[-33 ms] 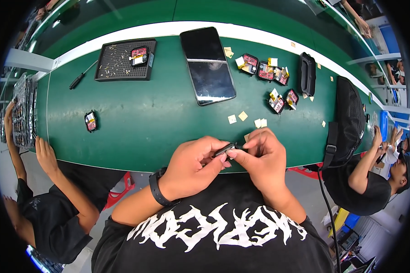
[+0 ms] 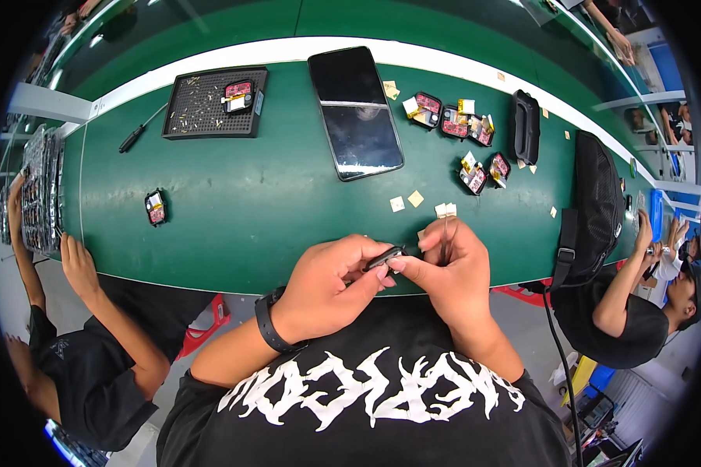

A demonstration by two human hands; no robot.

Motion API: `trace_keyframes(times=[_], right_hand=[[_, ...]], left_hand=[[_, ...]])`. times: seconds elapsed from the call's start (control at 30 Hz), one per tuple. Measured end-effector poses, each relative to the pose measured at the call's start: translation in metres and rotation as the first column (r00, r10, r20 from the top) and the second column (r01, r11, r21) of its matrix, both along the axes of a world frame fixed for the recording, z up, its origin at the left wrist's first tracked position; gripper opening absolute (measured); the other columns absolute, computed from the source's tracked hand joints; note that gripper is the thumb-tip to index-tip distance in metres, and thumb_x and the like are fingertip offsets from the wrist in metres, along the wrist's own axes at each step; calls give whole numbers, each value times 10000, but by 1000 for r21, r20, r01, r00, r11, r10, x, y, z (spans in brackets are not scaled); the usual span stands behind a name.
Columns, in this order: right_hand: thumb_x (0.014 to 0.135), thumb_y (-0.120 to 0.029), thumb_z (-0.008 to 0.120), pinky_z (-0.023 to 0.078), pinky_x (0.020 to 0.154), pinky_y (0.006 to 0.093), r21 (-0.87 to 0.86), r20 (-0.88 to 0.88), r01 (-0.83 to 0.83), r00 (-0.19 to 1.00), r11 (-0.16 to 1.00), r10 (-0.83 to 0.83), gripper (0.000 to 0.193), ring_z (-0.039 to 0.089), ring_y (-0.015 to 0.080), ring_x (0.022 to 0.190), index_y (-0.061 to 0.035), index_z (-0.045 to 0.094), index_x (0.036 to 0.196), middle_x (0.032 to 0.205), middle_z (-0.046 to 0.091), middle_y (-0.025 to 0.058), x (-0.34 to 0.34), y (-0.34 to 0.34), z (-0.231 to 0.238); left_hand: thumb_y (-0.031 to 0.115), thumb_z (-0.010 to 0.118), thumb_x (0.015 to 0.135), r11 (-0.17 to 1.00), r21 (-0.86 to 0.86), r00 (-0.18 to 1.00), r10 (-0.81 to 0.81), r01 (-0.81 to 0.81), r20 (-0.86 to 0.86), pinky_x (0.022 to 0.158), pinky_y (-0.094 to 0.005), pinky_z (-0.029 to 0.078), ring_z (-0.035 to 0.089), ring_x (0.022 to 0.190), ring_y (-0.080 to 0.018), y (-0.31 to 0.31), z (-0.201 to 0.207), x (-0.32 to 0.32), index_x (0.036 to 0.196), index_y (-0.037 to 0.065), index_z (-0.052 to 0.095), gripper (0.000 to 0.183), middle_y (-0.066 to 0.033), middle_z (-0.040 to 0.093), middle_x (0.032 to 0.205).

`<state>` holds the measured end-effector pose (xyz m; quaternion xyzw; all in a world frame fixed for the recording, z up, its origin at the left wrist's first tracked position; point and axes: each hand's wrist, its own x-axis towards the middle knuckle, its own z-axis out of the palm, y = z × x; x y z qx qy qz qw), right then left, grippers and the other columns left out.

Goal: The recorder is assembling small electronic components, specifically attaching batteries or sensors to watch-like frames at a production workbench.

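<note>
My left hand (image 2: pixel 333 279), with a dark band on its wrist, pinches a small black device housing (image 2: pixel 383 256) between thumb and fingers, just over the front edge of the green table. The thumb of my right hand (image 2: pixel 453 265) presses against the housing's right end. Between the fingers of that hand shows a thin metal tool like tweezers (image 2: pixel 445 240), pointing upward. What lies inside the housing is hidden by my fingers. Small pale square pads (image 2: pixel 445 210) lie just beyond my right hand.
Open housings with red boards (image 2: pixel 453 121) lie at the back right; another housing (image 2: pixel 155 208) is at left. A black pegged tray (image 2: pixel 187 128), screwdriver (image 2: pixel 132 138), folding phone (image 2: pixel 362 140), black case (image 2: pixel 525 128) and bag (image 2: pixel 596 202) stand around. Co-workers sit on both sides.
My right index finger has lifted back from the housing's end, and the thin metal tool now shows between my fingers. My left hand and the housing have stayed in place.
</note>
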<state>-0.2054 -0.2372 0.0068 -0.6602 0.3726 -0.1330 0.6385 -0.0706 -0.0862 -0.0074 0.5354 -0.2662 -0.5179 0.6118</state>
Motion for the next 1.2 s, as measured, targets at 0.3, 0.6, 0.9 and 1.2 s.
trace_keyframes(times=[0.3, 0.6, 0.9, 1.2], right_hand=[[891, -58, 797, 380, 565, 189, 216, -100, -221, 964, 951, 247, 166, 482, 1, 675, -8, 645, 932, 816, 594, -46, 8, -10, 8], [862, -37, 771, 478, 636, 239, -692, -162, -108, 987, 713, -8, 236, 612, 133, 710, -32, 690, 1084, 980, 660, 70, 11, -43, 27], [857, -111, 740, 565, 790, 438, -873, -328, -336, 941, 354, 85, 435, 686, 351, 976, -98, 607, 1271, 1193, 673, 100, 96, -93, 20], [826, -118, 767, 567, 794, 432, -818, -278, -295, 954, 494, 111, 381, 699, 342, 935, -52, 601, 1163, 1110, 690, 118, 82, -92, 17]], left_hand=[[-17, 576, 1013, 997, 40, 996, -58, 61, -65, 869, -274, 579, 692, 973, -142, 3, 6, 9, 1301, -66, 602, 293, -98, 679, 1148], [-10, 619, 990, 925, 137, 904, 302, -355, 304, 709, -251, 591, 706, 773, -140, 49, 13, 26, 1283, -77, 631, 301, -114, 705, 1008], [-32, 642, 957, 778, 142, 704, 453, -611, 546, 591, -214, 536, 664, 683, -108, 113, 19, 102, 1215, -99, 634, 267, -117, 570, 1216], [35, 734, 886, 700, -152, 3, 215, -698, 977, 586, -256, 469, 567, 724, -138, 80, 45, 79, 1244, 1, 683, 363, -123, 585, 1171]])
